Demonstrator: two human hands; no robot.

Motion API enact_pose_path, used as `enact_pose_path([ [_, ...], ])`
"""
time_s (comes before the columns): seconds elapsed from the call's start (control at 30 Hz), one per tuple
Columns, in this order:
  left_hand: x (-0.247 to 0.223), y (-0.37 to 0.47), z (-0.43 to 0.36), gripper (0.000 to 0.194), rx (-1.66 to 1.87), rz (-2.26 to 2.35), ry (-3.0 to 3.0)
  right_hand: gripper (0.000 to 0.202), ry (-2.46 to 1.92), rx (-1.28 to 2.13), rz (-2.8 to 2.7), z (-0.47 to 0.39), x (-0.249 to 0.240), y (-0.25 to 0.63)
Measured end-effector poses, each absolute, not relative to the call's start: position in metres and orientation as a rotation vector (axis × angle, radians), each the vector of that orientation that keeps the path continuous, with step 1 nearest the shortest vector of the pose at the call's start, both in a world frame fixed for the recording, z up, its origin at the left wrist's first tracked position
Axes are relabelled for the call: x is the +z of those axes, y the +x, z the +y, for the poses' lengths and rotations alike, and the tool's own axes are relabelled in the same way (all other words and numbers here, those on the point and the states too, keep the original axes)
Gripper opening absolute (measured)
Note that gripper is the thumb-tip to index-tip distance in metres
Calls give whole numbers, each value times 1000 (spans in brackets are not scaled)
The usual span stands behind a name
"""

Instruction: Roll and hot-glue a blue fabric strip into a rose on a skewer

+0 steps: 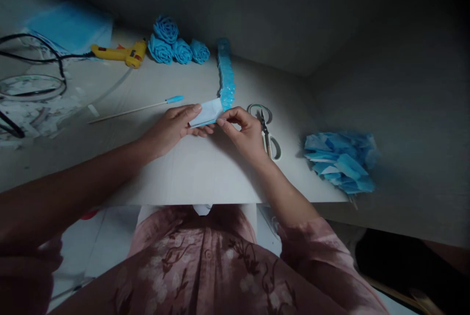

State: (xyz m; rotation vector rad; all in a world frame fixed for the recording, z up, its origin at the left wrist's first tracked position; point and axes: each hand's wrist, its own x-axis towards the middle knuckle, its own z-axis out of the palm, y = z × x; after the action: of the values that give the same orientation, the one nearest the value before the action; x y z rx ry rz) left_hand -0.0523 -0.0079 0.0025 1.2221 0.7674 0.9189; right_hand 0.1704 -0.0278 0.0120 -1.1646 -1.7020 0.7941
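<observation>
A small folded piece, white with a blue edge (pixel 207 112), is held up between both hands over the table. My left hand (pixel 178 121) grips its left end, thumb on top and fingers beneath. At its right end, the thumb and forefinger of my right hand (pixel 242 131) pinch the lower corner. Just beyond the piece lies a ruffled light-blue strip (pixel 226 77). A thin stick with a blue tip (pixel 174 99) rests left of it, behind my left hand. Scissors (pixel 265 126) with pale handles lie right beside my right hand.
Several blue crepe-like roses (pixel 172 48) stand at the back. Left of them are a yellow glue gun (pixel 134 54) with black cable, blue sheets (pixel 73 26) and white scraps (pixel 40 114). A pile of blue pieces (pixel 341 160) sits at the right edge of the table (pixel 205 178).
</observation>
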Motion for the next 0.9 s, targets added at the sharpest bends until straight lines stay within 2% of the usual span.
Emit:
enact_pose_path([
  [0.1, 4, -53, -9, 47, 906, 813, 1298, 31, -1165, 794, -1697, -27, 9, 170],
  [0.3, 3, -55, -9, 52, 945, 930, 1380, 35, -1126, 825, -1691, -25, 2, 171],
  [0.53, 6, -56, -9, 47, 945, 1028, 1496, 74, -1103, 962, -1737, -22, 1, 175],
  [0.73, 8, -55, -13, 54, 1006, 1062, 1653, 79, -1076, 1014, -1770, -22, -7, 176],
  [0.9, 1, -55, -8, 66, 1101, 945, 1484, 83, -1020, 1062, -1738, -19, -14, 176],
])
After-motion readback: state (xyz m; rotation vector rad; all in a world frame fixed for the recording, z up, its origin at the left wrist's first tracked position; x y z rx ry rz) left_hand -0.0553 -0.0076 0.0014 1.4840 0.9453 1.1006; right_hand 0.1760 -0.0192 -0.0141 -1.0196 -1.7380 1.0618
